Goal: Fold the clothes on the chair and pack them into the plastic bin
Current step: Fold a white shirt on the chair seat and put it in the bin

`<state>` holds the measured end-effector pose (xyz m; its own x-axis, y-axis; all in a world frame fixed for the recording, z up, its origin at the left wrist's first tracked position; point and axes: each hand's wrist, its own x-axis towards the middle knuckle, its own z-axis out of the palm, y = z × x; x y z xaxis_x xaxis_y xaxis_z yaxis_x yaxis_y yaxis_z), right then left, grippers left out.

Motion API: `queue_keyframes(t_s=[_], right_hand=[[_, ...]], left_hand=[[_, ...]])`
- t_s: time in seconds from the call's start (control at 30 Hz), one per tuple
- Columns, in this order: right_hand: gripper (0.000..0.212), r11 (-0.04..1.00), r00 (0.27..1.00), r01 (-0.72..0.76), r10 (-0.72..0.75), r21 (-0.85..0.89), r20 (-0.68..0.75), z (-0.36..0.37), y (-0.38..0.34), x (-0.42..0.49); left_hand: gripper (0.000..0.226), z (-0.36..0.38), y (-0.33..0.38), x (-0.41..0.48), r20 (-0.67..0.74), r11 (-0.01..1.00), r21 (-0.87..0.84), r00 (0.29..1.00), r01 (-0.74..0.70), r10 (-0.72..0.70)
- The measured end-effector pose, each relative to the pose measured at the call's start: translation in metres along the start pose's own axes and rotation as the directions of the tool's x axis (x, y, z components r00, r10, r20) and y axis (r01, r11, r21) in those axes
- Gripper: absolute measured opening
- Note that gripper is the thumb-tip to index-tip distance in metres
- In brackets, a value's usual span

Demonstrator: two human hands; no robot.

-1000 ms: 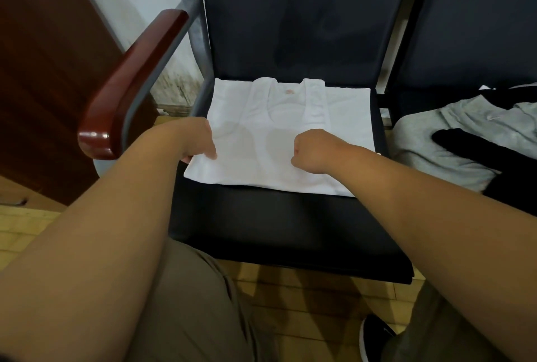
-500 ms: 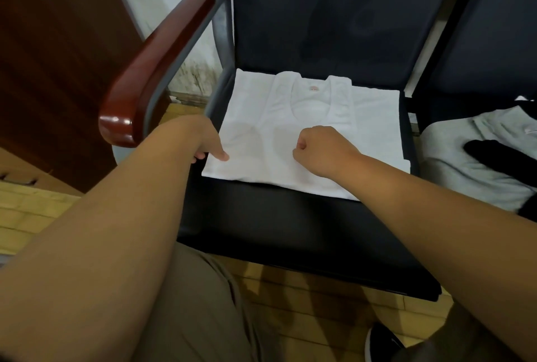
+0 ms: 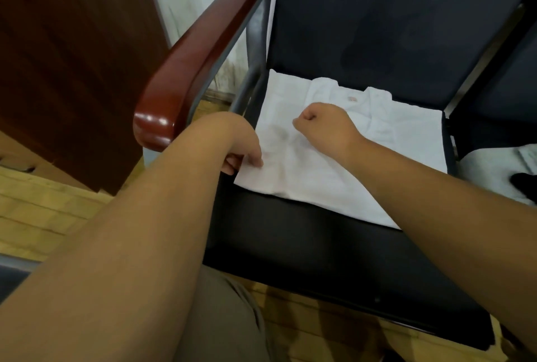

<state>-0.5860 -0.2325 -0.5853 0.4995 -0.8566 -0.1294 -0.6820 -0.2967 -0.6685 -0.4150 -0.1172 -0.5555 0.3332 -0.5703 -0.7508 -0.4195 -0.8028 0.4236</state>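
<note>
Left hand (image 3: pixel 241 146): fingers curled, thumb and fingertips pinching the near-left corner of the shirt (image 3: pixel 392 143). The corner lies at the grip, low against the seat (image 3: pixel 305 242).

Right hand (image 3: pixel 325 126): closed to a tight fist, knuckles down, fingers curled into the cloth at the shirt's middle. Creases run from this fist toward the left-hand pinch.

Shirt: white, sleeveless, spread flat on the seat. The neckline and its small label lie just beyond the right fist, toward the backrest (image 3: pixel 377 19). The hem runs from the left pinch along the near side, passing under the right forearm.

Armrest (image 3: pixel 200 56): red-brown wood, just outside the left hand.

Beyond the right forearm, on the adjoining seat, lies a grey garment (image 3: pixel 491 170) with a black item (image 3: pixel 523 184) on it, both cut by the frame edge.
</note>
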Motion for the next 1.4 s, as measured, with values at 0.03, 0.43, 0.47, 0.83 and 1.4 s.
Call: queue_keyframes(t_s=[0.03,0.43,0.47,0.83,1.4], right_hand=[[0.017,0.999,1.000,0.024,-0.024,-0.033,-0.009,0.005,-0.006,0.012],[0.046,0.951,0.996,0.067,-0.081,-0.300,-0.033,0.051,-0.062,0.121],[0.047,0.927,0.996,0.079,-0.092,-0.366,-0.019,0.053,-0.062,0.124],[0.034,0.838,0.983,0.182,-0.152,-0.514,0.101,0.020,-0.055,0.120],[0.030,0.986,0.997,-0.025,0.013,-0.165,-0.075,-0.095,0.078,0.081]], left_hand=[[0.037,-0.001,0.000,0.000,0.010,1.000,-0.004,1.000,0.000,0.000],[0.044,-0.008,0.004,0.003,0.121,0.999,-0.006,0.992,0.034,-0.033],[0.045,-0.008,0.005,0.003,0.128,0.999,0.003,0.991,0.034,-0.034],[0.034,-0.002,0.020,0.000,0.223,0.998,-0.058,0.974,-0.035,0.048],[0.021,0.106,0.127,-0.015,0.323,0.972,0.187,0.943,-0.144,0.078]])
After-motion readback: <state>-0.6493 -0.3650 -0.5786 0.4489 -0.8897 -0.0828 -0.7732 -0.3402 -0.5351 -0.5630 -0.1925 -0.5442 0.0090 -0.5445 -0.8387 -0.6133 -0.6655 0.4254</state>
